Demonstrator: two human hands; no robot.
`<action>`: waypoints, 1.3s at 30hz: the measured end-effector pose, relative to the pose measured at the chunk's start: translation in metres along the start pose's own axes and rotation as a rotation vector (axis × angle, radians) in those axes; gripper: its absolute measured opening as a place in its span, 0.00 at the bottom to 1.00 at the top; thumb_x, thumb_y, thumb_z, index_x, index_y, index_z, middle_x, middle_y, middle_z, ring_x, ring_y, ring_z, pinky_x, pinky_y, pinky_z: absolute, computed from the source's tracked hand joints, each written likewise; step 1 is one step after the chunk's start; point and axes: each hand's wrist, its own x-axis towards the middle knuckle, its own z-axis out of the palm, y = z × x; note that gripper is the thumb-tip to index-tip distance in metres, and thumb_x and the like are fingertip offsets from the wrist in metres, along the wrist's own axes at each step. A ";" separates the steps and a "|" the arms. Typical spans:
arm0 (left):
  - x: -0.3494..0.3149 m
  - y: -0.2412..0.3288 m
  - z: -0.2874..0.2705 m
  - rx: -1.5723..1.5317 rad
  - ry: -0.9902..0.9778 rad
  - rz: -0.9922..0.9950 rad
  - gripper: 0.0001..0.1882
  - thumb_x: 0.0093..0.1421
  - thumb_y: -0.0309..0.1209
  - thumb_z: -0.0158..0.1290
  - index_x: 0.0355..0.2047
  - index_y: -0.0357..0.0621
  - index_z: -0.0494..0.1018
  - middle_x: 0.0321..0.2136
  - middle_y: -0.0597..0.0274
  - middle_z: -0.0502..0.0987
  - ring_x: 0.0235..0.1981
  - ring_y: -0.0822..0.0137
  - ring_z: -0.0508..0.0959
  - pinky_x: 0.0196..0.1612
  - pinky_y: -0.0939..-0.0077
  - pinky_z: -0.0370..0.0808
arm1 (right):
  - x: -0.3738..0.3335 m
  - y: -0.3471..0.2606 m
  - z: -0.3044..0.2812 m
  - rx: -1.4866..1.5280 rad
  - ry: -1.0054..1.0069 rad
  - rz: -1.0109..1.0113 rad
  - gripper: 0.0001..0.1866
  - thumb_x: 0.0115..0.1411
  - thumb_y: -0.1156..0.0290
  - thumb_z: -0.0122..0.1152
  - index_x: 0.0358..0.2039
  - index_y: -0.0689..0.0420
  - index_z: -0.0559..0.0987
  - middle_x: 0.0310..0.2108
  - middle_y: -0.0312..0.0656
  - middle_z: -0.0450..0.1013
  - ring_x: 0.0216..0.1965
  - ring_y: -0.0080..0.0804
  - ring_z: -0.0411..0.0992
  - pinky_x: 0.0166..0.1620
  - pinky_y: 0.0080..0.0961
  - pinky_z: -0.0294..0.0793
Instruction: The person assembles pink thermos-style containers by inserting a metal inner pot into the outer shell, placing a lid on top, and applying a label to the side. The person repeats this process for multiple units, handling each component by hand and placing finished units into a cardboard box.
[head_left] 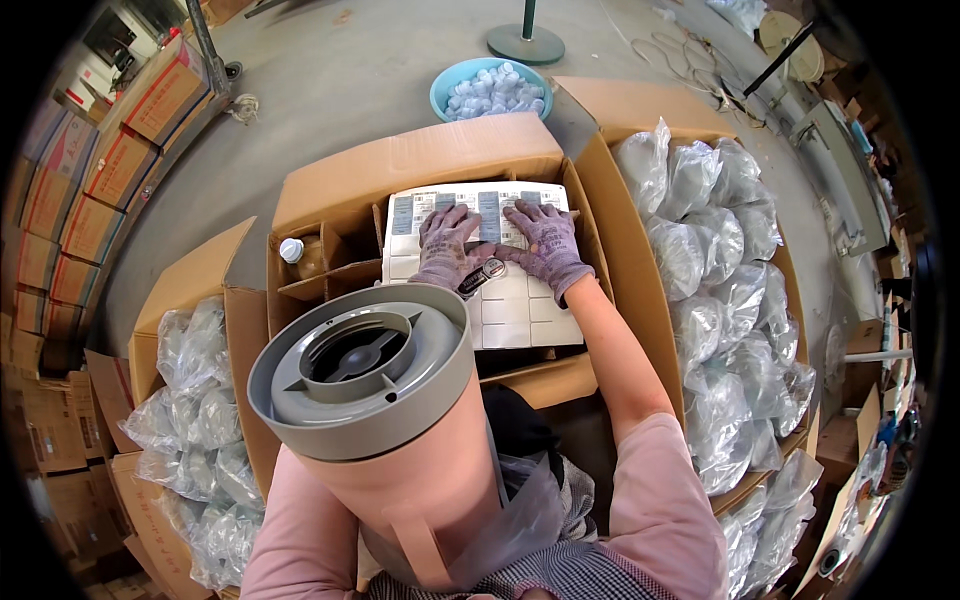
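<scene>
Both hands wear dirty grey-purple gloves and lie on a white sheet of labels (pixel 520 308) printed with blue-grey blocks. My left hand (pixel 446 245) rests flat on it, fingers apart. Beside it, my right hand (pixel 546 240) also lies flat, its thumb pointing toward the left hand. Against the left hand's thumb side is a small black thing with a round silvery part (pixel 482 277), whose kind I cannot make out. The label sheet sits on top of an open cardboard box (pixel 420 155) with cardboard dividers. One compartment at left holds a bottle with a white cap (pixel 292 250).
A large pink cylinder with a grey top (pixel 400 480) hides my left forearm. Boxes of clear plastic-wrapped items stand at right (pixel 715 290) and left (pixel 195 425). Beyond are a blue basin (pixel 437 92) of whitish pieces and a green round stand base (pixel 526 46). Stacked cartons (pixel 122 165) line the left.
</scene>
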 end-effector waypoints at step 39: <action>-0.011 0.024 -0.026 0.175 0.226 0.366 0.13 0.48 0.33 0.66 0.35 0.54 0.78 0.29 0.70 0.78 0.36 0.65 0.78 0.52 0.59 0.71 | -0.007 0.001 0.016 0.137 0.075 -0.035 0.35 0.43 0.45 0.71 0.53 0.43 0.78 0.54 0.39 0.72 0.59 0.41 0.65 0.64 0.41 0.59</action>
